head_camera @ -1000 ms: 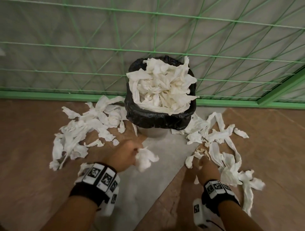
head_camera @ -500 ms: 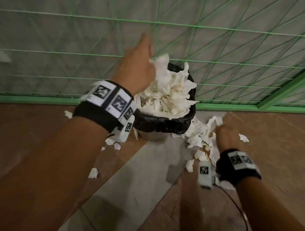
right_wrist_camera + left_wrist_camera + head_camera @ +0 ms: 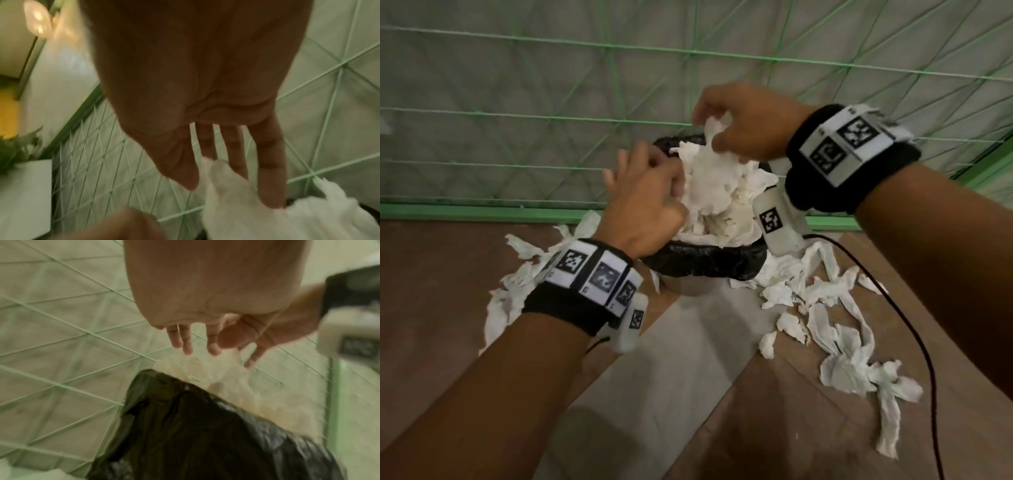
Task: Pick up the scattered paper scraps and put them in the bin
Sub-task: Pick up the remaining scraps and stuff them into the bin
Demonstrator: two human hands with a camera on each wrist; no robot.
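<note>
Both hands are up over the bin (image 3: 705,265), which stands by the green fence (image 3: 517,113) and wears a black bag. The bin is very full, and white paper (image 3: 717,192) sticks up high above its rim. The right hand (image 3: 746,123) is on top of the heap with its fingers (image 3: 269,170) long and straight, and a bit of paper shows between them and the thumb; it may be letting that bit go, but I cannot tell for sure. The left hand (image 3: 647,202) is at the left side of the heap, with its fingers (image 3: 186,340) spread loose and nothing held in them. Lots of paper scraps (image 3: 852,346) lie on the floor to the right of the bin, and more scraps (image 3: 517,284) lie to the left. So the job is not near done. To do this step well, I think the hands should press the heap down flat, softly, so it packs in and makes room. Push too hard at the side and paper may spill out, or the bin may tip. Let go only when the paper sits inside the rim.
</note>
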